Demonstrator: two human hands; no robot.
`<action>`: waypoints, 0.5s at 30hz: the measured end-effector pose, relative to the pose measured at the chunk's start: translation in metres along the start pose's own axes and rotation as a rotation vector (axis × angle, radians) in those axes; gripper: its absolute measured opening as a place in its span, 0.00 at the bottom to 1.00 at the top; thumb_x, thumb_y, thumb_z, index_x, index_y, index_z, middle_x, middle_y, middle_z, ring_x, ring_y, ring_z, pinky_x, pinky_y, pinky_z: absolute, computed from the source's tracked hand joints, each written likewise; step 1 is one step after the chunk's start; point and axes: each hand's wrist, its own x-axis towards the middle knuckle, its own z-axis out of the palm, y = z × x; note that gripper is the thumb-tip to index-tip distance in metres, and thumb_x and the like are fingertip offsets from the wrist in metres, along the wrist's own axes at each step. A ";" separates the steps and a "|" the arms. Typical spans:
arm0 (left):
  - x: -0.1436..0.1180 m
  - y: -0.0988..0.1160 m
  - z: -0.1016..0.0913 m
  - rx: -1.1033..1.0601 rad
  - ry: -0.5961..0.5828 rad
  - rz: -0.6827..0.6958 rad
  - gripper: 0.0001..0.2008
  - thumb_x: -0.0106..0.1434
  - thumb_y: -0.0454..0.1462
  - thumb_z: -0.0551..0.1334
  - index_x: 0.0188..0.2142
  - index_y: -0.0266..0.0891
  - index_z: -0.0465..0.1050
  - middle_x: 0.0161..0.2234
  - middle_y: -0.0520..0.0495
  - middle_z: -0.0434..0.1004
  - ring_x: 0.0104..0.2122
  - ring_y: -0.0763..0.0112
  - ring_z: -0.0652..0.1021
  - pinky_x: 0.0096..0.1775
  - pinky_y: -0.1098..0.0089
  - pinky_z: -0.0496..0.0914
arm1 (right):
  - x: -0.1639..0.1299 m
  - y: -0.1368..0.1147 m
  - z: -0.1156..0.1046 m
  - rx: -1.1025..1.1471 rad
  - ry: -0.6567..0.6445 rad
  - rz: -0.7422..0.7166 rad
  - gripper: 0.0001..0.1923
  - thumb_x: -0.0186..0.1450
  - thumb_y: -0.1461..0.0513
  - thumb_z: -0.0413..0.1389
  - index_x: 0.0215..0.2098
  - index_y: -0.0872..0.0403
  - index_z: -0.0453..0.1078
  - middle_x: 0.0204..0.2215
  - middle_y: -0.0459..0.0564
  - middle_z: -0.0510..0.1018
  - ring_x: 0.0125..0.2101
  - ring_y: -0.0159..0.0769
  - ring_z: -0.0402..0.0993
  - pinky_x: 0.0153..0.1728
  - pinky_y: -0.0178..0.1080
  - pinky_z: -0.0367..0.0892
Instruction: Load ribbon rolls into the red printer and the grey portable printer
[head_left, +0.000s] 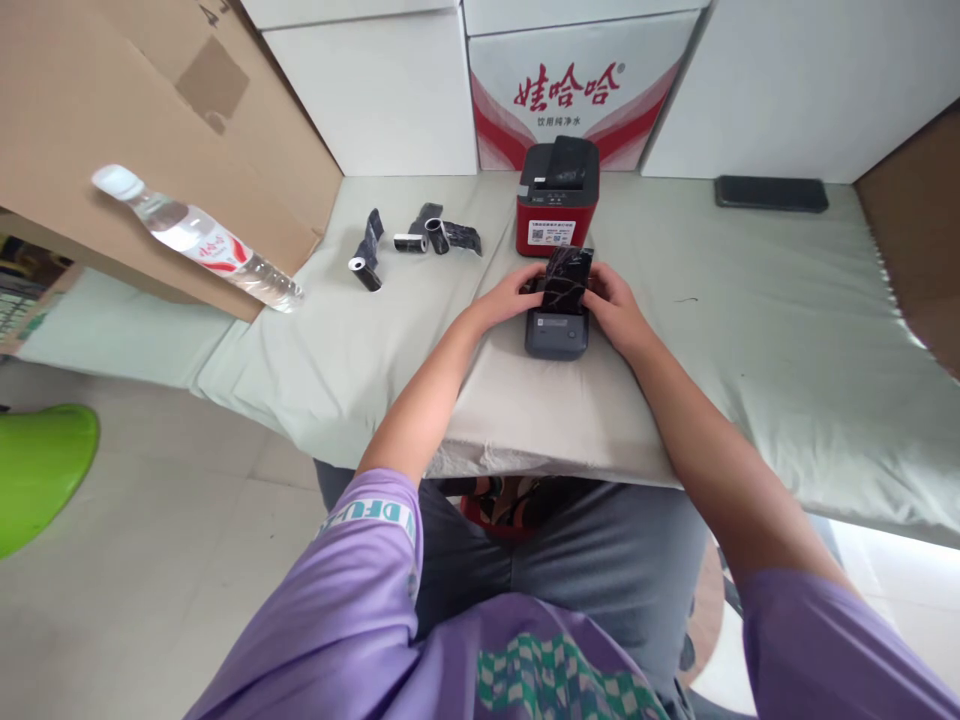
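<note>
**At mid-surface: both hands on the small dark-grey boxy device**

Left hand [516, 293] and right hand [616, 304] flank the small dark-grey boxy device [556, 337], fingers curled in; can't tell whether they grip its body or the black marbled strip [568, 280] standing up from it.

Text: white carton [581, 100] behind reads 娃哈哈, 饮用纯净水 under it. Clear plastic bottle [206, 243], far left, carries the same red brand. White label with QR codes on the red, black-topped machine [557, 215]; small print unreadable.

Edges: device sits back from the cloth-covered surface's [517, 430] front edge, red machine close behind. Three black rolls [367, 277] with loose tails lie left, well apart. Widest room: right of right hand, cloth running back to the black flat phone [772, 194].
</note>
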 end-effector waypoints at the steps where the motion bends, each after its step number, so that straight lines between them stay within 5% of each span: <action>1: 0.000 0.000 0.000 0.007 0.002 -0.002 0.31 0.56 0.58 0.73 0.52 0.43 0.78 0.52 0.42 0.83 0.63 0.47 0.77 0.67 0.45 0.67 | 0.000 0.000 0.000 0.007 0.000 -0.002 0.28 0.61 0.40 0.66 0.52 0.43 0.74 0.52 0.49 0.83 0.53 0.49 0.79 0.62 0.55 0.73; 10: -0.003 0.011 -0.004 -0.020 -0.013 -0.023 0.19 0.63 0.48 0.67 0.50 0.42 0.80 0.54 0.44 0.83 0.63 0.49 0.76 0.70 0.49 0.63 | 0.001 0.001 0.000 0.019 0.012 -0.002 0.25 0.63 0.41 0.64 0.51 0.44 0.74 0.52 0.48 0.83 0.55 0.48 0.78 0.65 0.55 0.70; 15: -0.003 0.010 -0.007 -0.072 -0.048 -0.057 0.22 0.59 0.43 0.68 0.52 0.41 0.80 0.59 0.43 0.82 0.65 0.47 0.74 0.70 0.50 0.62 | 0.002 0.005 -0.001 0.025 -0.019 -0.016 0.28 0.62 0.40 0.65 0.53 0.43 0.74 0.52 0.49 0.83 0.55 0.49 0.78 0.64 0.56 0.71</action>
